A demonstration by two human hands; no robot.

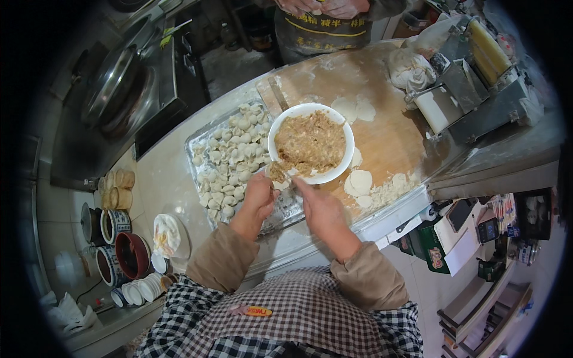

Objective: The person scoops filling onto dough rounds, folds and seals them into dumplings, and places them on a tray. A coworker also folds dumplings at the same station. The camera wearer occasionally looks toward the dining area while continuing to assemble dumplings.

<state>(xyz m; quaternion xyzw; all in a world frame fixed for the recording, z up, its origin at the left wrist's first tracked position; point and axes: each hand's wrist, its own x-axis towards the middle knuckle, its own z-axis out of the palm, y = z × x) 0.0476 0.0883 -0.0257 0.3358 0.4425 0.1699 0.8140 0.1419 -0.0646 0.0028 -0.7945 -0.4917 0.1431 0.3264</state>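
At the near rim of a white bowl full of minced filling, my left hand holds a dough wrapper with a lump of filling on it. My right hand is closed around a thin tool, mostly hidden, whose tip meets the filling at the wrapper. Left of the bowl, a floured metal tray carries many folded dumplings. Flat dough wrappers lie right of the bowl beside a heap of dough scraps. More wrappers rest behind it.
A dough-rolling machine stands at the back right by a tied white bag. Across the wooden board is another person with both hands near their apron. Stacked bowls and pots fill the left side; a large metal pan sits at the back left.
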